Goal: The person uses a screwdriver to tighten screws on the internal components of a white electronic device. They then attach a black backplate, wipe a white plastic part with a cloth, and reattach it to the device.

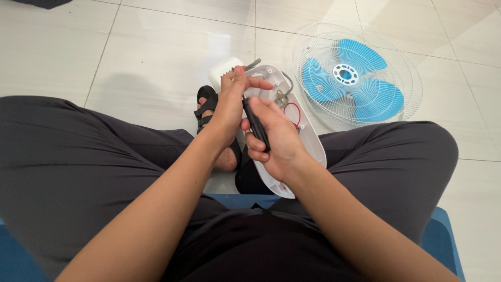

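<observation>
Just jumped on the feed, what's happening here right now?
A person sits on a blue seat with a white plastic fan housing held between the knees. The right hand is wrapped around a black-handled screwdriver, its tip pointed into the housing's upper end. The left hand steadies that end. Red wires show inside the open shell. A white fan guard with blue blades lies on the tiled floor at the right.
</observation>
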